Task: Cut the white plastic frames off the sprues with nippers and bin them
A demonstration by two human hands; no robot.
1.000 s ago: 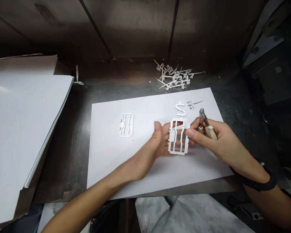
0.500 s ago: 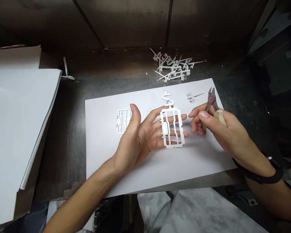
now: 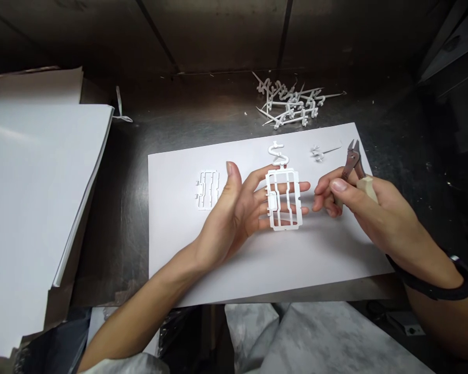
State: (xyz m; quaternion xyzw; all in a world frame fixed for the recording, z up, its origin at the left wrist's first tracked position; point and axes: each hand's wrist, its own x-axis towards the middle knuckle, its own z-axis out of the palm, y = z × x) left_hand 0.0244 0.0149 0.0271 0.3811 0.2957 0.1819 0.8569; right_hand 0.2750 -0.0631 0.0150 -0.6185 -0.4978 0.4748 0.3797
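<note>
My left hand (image 3: 244, 210) lies palm up with its fingers stretched out, and a white plastic frame part (image 3: 283, 199) with an S-shaped sprue at its top rests across the fingertips. My right hand (image 3: 368, 210) is closed around a pair of small cutting pliers (image 3: 353, 161) with cream handles, jaws pointing up and away, just right of the frame. Both hands are over a white paper sheet (image 3: 257, 259). A second white frame part (image 3: 208, 189) lies flat on the sheet, left of my left thumb.
A pile of cut white sprue scraps (image 3: 292, 106) lies on the dark metal bench behind the sheet. One small offcut (image 3: 320, 152) sits on the sheet near the pliers. A stack of large white sheets (image 3: 31, 197) covers the left side. A black band circles my right wrist.
My right hand let go of the frame and drew off to the right with the pliers. My left hand opened flat, and the frame now rests on its fingers.
</note>
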